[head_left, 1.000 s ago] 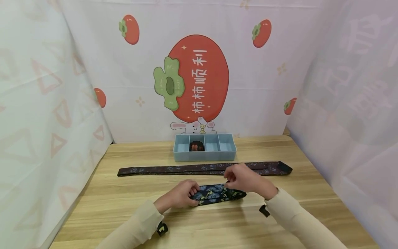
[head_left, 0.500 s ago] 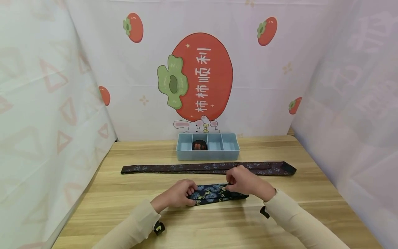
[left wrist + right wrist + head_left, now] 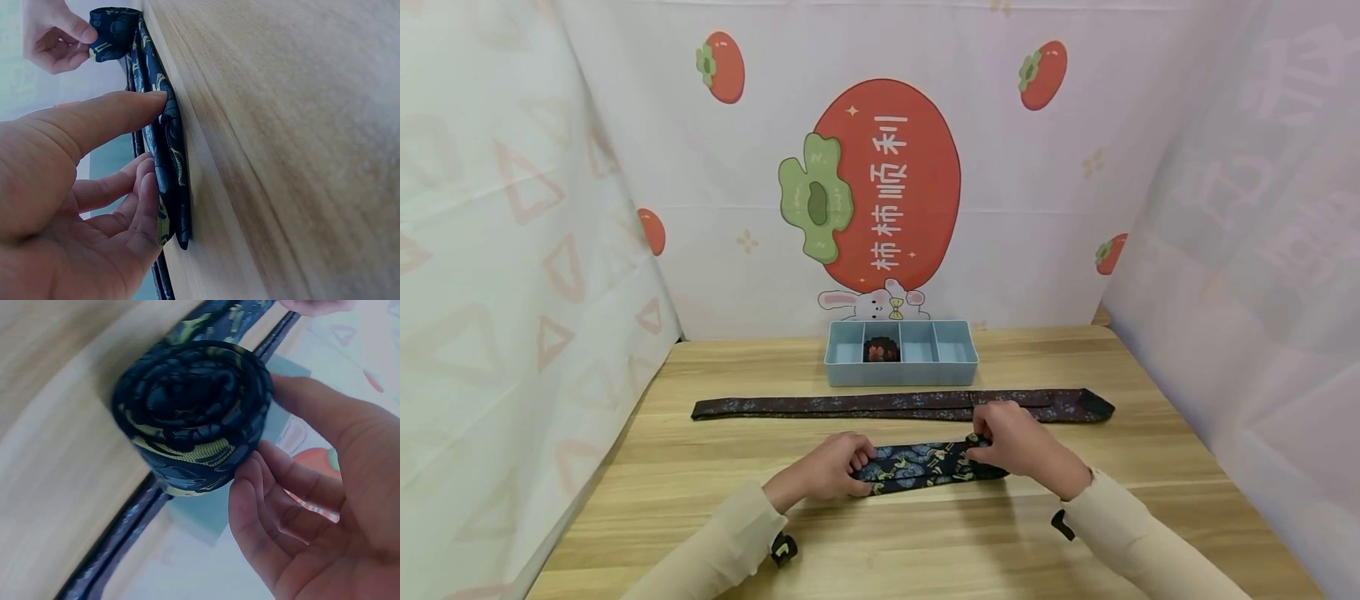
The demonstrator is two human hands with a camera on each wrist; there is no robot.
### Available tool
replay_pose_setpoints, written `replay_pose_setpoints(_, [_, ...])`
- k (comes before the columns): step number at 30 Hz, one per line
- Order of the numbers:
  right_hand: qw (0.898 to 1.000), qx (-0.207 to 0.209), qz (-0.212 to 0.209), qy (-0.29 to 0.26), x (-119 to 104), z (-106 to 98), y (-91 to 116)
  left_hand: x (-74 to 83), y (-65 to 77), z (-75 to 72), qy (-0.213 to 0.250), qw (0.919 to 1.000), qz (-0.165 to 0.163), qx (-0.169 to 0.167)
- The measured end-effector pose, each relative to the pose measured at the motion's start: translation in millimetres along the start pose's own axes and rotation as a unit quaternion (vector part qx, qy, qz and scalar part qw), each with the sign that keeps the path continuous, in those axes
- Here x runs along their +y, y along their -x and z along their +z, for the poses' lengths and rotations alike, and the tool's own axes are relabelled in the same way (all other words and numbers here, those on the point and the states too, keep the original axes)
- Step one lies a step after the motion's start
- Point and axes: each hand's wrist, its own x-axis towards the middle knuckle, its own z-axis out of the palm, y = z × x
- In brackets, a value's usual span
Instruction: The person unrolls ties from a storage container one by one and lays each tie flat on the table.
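Fingers point(image 3: 247, 506) of our right hand point(image 3: 1030, 450) pinch the coil point(image 3: 194, 419) in a blue patterned tie point(image 3: 906, 468) on the worktop point(image 3: 925, 550); our left hand point(image 3: 823, 468) pinches its flat stretch. If our right grip slackens, the coil could spring loose; uneven tension could skew it.

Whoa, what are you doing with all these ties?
A person has both hands on a dark blue flowery tie. The right hand holds the end that is coiled into a roll, while the left hand pinches the flat part. So it's only partly rolled. Behind it, a long maroon tie lies stretched across the table. Farther back, a blue tray has a dark bundle in its second compartment from the left.
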Motion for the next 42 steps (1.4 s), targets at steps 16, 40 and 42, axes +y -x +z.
replay_pose_setpoints(16, [0.997, 0.020, 0.045, -0.058, 43, -14, 31, -3.7, -0.4, 1.4, 0.007, 0.9999, -0.001, -0.008])
replay_pose_setpoints(40, [0.992, -0.055, -0.102, -0.050, 3, 2, -6, -14.2, 10.2, -7.0, 0.002, 0.9999, -0.014, -0.008])
replay_pose_setpoints(42, [0.993, -0.051, -0.100, -0.044, 4, 2, -5, -16.0, 13.1, -8.5, 0.002, 0.9997, -0.021, -0.010])
